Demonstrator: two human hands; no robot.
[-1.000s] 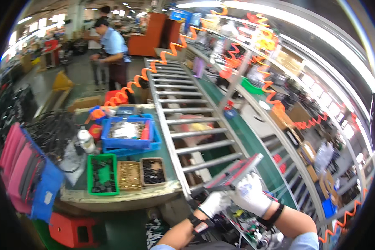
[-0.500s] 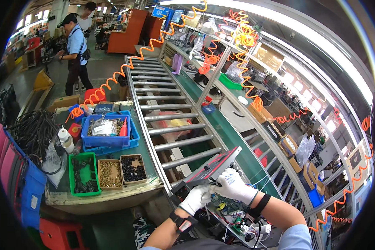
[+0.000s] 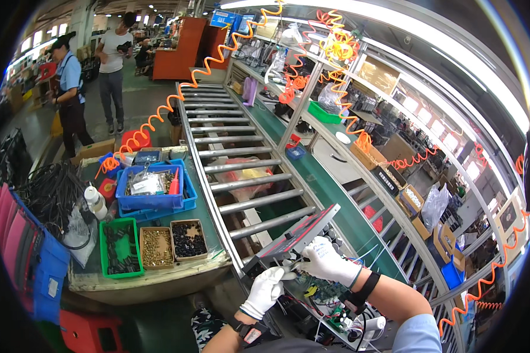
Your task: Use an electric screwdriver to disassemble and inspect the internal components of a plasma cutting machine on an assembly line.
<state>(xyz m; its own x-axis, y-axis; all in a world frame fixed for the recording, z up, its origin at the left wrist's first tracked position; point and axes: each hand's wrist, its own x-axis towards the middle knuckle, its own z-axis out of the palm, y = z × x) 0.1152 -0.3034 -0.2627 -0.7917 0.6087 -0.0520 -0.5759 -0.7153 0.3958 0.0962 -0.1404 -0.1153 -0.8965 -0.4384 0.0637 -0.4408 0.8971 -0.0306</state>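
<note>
Both my hands wear white gloves. My right hand grips the near edge of a grey and black flat panel that lies tilted on the roller conveyor. My left hand is closed on the panel's lower left corner, just below its edge. Under the panel a green circuit board with coloured wires shows. A black strap sits on my right wrist, a watch on my left.
To my left stands a worn table with a green bin, two small trays of screws and black parts, blue bins, a white bottle and black cables. Orange coiled hoses hang overhead. Shelves run along the right. Two persons stand far left.
The view has swung so the table and conveyor slid leftwards. Both hands stay on the panel, which has come slightly lower and nearer.
</note>
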